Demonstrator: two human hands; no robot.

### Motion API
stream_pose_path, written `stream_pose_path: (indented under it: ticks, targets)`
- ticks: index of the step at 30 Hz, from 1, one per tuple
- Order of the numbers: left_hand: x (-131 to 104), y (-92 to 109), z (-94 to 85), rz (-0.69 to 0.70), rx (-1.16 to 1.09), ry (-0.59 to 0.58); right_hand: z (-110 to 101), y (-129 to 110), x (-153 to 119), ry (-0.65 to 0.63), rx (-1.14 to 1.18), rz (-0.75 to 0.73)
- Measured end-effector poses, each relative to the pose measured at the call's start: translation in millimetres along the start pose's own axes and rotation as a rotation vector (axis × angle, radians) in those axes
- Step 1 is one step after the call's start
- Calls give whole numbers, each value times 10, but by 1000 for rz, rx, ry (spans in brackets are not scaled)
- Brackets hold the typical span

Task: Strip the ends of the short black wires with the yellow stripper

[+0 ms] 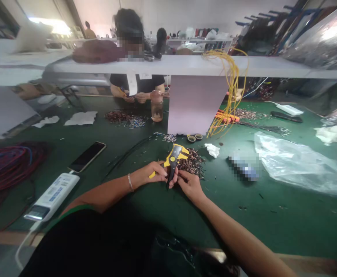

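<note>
My left hand [156, 172] is wrapped round the handles of a yellow and black wire stripper [173, 158], its jaws pointing away from me. Close beside it, my right hand [190, 184] has its fingertips pinched together near the tool's black handle; whatever they hold is too small to make out. Just beyond both hands lies a heap of short brown wire pieces [191, 161] on the green tabletop [232, 215]. Several black wires [124, 156] stretch across the table left of the tool.
A phone [87, 157] is cabled to a white power bank [52, 197] on the left, near coiled red wires [6, 165]. Yellow wires [233, 84] hang from the shelf [185, 65]. A plastic bag [298, 163] lies right. Opposite, a person works behind a bottle [157, 107].
</note>
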State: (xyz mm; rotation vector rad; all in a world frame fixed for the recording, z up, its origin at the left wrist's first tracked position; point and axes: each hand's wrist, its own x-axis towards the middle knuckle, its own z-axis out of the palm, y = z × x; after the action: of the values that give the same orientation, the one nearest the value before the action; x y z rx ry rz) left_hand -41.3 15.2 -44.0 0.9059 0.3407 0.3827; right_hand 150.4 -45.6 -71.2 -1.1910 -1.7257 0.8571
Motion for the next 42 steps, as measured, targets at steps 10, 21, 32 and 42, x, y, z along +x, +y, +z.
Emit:
stream_pose_path:
  ticks: [10, 21, 32, 42]
  targets:
    - [13, -22, -40, 35, -42, -40, 13, 76, -38, 109, -97, -72]
    - [-24, 57, -98, 72, -73, -26, 17, 115, -74, 117, -140, -131]
    - [-26, 115, -170, 84, -80, -17, -97, 86, -52, 95, -145, -92]
    - [-73, 197, -130, 96, 19, -35, -317, -53, 10, 265, 34, 176]
